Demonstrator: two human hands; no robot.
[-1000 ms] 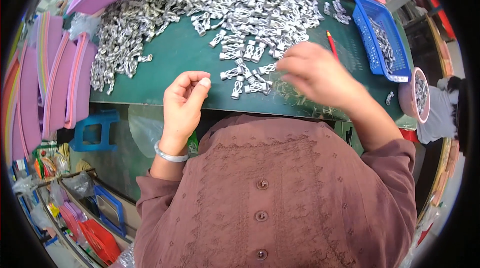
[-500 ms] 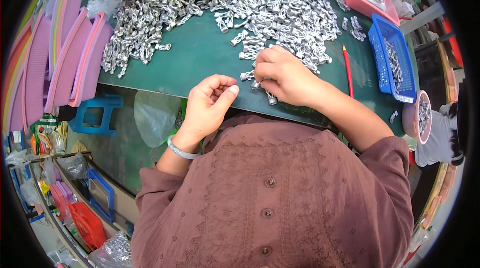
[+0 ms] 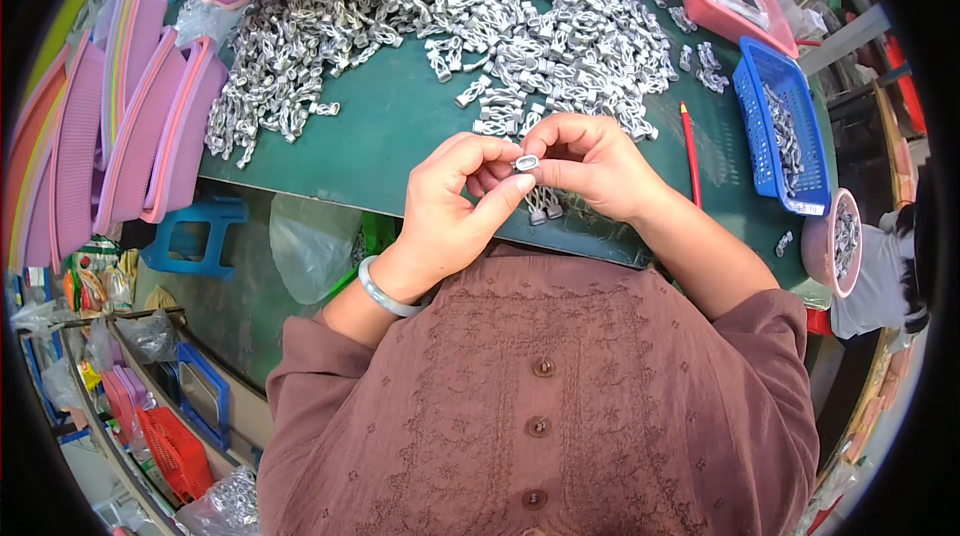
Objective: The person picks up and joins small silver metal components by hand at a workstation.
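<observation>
My left hand (image 3: 447, 204) and my right hand (image 3: 604, 174) meet at the table's front edge. Between their fingertips is a small silver-grey oval piece (image 3: 526, 164), its ring-like end facing up, pinched from both sides. The rest of it is hidden by my fingers. Just below my right fingers lie a few similar pieces (image 3: 541, 206) with whitish looped strands. Beyond my hands a large heap of the same grey pieces (image 3: 590, 46) spreads over the green table (image 3: 350, 151).
At the right are a red pencil (image 3: 691, 161), a blue basket (image 3: 812, 136) and a pink tub (image 3: 845, 246), both holding grey pieces. Purple baskets (image 3: 130, 136) stack at the left, above a blue stool (image 3: 190, 246). A pink tray (image 3: 740, 16) sits far right.
My right hand has drawn back from the pieces near the edge with one in its fingertips. My left hand has moved right and now grips it too.
</observation>
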